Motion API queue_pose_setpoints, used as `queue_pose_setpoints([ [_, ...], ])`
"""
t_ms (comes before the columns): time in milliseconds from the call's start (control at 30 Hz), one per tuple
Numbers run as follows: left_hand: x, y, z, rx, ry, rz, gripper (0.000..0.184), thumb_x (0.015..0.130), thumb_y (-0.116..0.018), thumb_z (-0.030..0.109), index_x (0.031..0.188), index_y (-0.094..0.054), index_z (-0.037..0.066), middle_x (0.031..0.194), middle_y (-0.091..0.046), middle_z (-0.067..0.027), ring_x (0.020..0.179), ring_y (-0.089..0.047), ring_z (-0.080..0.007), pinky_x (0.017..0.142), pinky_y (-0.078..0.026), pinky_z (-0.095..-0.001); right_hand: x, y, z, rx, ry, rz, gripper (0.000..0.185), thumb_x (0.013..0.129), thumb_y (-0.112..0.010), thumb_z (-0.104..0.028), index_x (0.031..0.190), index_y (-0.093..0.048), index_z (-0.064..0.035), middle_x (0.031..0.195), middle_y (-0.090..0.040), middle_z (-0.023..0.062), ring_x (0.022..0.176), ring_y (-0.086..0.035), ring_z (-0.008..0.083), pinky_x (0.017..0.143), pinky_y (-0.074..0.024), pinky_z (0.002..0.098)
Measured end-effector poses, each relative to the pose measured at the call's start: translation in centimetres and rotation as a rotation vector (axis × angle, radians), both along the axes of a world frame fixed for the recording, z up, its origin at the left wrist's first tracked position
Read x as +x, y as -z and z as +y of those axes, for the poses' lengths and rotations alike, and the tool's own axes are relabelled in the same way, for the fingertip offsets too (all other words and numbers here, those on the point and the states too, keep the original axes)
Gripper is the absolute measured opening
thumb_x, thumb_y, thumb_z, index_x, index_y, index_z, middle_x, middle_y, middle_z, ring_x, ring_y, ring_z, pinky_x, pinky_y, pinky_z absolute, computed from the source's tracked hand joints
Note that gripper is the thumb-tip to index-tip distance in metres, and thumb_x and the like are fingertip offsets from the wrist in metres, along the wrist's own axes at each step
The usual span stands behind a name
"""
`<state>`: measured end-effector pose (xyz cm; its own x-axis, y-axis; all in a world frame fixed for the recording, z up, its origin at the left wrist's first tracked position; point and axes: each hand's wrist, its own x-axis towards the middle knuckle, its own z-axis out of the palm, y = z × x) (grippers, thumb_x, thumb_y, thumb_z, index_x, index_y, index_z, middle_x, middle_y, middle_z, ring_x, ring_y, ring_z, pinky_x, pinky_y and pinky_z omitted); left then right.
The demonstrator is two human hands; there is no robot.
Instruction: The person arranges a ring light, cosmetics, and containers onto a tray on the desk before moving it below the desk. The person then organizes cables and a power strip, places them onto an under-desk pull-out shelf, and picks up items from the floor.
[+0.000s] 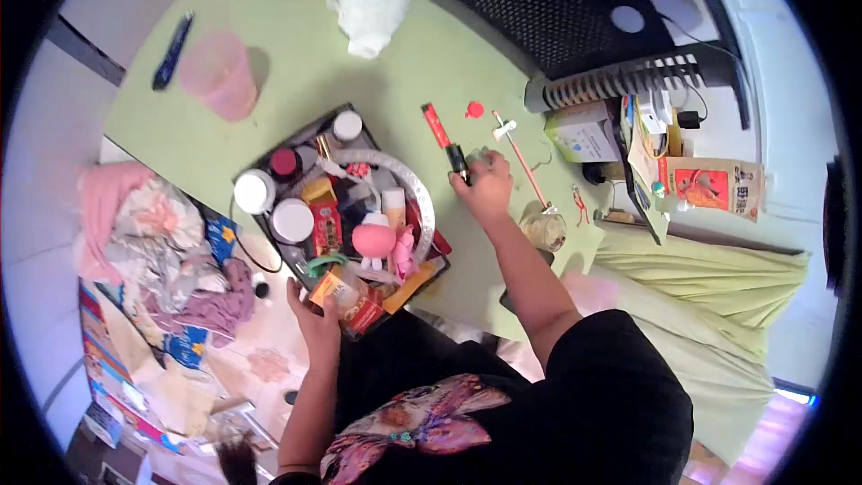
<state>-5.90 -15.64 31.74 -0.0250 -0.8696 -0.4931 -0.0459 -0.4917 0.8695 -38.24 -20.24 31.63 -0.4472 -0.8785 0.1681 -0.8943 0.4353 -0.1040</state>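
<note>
A dark box (420, 286) full of small items stands at the table's near left edge. My left hand (316, 319) is at its near corner, thumb against a red and orange packet (352, 296); the fingers are partly hidden under the box. Right of the box, my right hand (485, 184) reaches over the green table, its fingertips at the black end of a red and black stick-like item (440, 133). Inside the box lie white-lidded jars (293, 220), a curved white ruler (415, 189), a pink figure (373, 241) and a green band (325, 263).
A pink cup (220, 76), a dark blue cutter-like item (172, 52) and white tissue (368, 9) lie at the back of the table (296, 0). Right of my right hand are a red cap (474, 110), a thin rod (525, 166) and a glass jar (544, 232).
</note>
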Motion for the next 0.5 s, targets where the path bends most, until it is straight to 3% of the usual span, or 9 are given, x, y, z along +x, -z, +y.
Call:
queue_pose_setpoints([
  [100,0.5,0.6,0.2,-0.035,-0.008,-0.087,0.067,0.083,-0.053,0.018,0.132,-0.010,-0.001,0.128,-0.029,-0.0197,0.108,-0.042,-0.0269,0.090,-0.036,-0.0337,0.1,-0.5,0.2,-0.046,0.036,-0.031,0.029,0.065,-0.064,-0.034,0.074,-0.063,-0.0066,0.109,-0.047,0.0145,0.106,-0.041,0.0289,0.086,-0.0337,0.0432],
  [133,0.7,1.2,0.4,-0.056,-0.015,-0.096,0.068,0.083,-0.053,0.021,0.131,-0.010,-0.001,0.127,-0.030,-0.0193,0.109,-0.041,-0.0261,0.090,-0.036,-0.0332,-0.2,-0.6,0.5,-0.157,-0.009,-0.010,0.032,0.065,-0.063,-0.034,0.074,-0.062,-0.0034,0.102,-0.048,0.0191,0.096,-0.046,0.0334,0.076,-0.0399,0.0434],
  [200,0.9,2.7,0.3,0.019,-0.024,-0.004,0.070,0.084,-0.053,0.028,0.131,-0.010,-0.002,0.124,-0.035,-0.0184,0.110,-0.040,-0.0231,0.089,-0.036,-0.0315,-0.1,-1.5,1.3,-0.344,-0.051,-0.051,0.033,0.065,-0.066,-0.033,0.072,-0.060,-0.0009,0.097,-0.049,0.0223,0.091,-0.048,0.0359,0.077,-0.0409,0.0427],
  [300,-0.1,2.5,-0.5,0.012,0.041,0.060,0.067,0.083,-0.054,0.032,0.127,-0.017,-0.004,0.115,-0.042,-0.0160,0.101,-0.044,-0.0196,0.082,-0.039,-0.0300,0.5,-1.6,3.6,-0.271,-0.011,-0.129,0.033,0.065,-0.067,-0.032,0.070,-0.058,-0.0001,0.093,-0.050,0.0199,0.086,-0.049,0.0338,0.076,-0.0413,0.0398],
  [367,-1.1,0.7,-1.1,-0.033,0.042,0.124,0.060,0.082,-0.056,0.034,0.117,-0.028,-0.005,0.103,-0.046,-0.0107,0.084,-0.048,-0.0146,0.068,-0.043,-0.0262,0.4,-1.1,4.4,-0.309,0.060,-0.372,0.030,0.066,-0.069,-0.028,0.069,-0.057,-0.0009,0.093,-0.050,0.0148,0.084,-0.049,0.0291,0.073,-0.0414,0.0358],
  [400,-1.0,2.3,-1.2,-0.053,0.016,0.051,0.061,0.080,-0.057,0.034,0.115,-0.027,-0.006,0.101,-0.046,-0.0103,0.084,-0.048,-0.0148,0.068,-0.043,-0.0253,0.2,-1.3,4.3,-0.342,0.044,-0.374,0.030,0.066,-0.069,-0.028,0.069,-0.057,-0.0009,0.093,-0.050,0.0148,0.084,-0.049,0.0291,0.073,-0.0414,0.0358],
  [467,-0.6,-1.7,-1.6,0.123,0.161,0.085,0.068,0.078,-0.059,0.037,0.118,-0.024,-0.006,0.107,-0.044,-0.0134,0.094,-0.046,-0.0186,0.077,-0.041,-0.0300,0.3,-2.1,4.0,-0.256,0.182,-0.975,0.025,0.064,-0.071,-0.020,0.072,-0.056,-0.0018,0.097,-0.049,0.0102,0.083,-0.049,0.0248,0.070,-0.0410,0.0329],
  [500,-0.1,-1.2,-1.9,0.106,0.155,0.085,0.068,0.078,-0.059,0.037,0.118,-0.024,-0.006,0.107,-0.044,-0.0134,0.094,-0.046,-0.0186,0.077,-0.041,-0.0300,1.0,-3.3,3.7,-0.268,0.168,-0.977,0.025,0.064,-0.071,-0.020,0.072,-0.056,-0.0018,0.097,-0.049,0.0102,0.083,-0.049,0.0248,0.070,-0.0410,0.0329],
])
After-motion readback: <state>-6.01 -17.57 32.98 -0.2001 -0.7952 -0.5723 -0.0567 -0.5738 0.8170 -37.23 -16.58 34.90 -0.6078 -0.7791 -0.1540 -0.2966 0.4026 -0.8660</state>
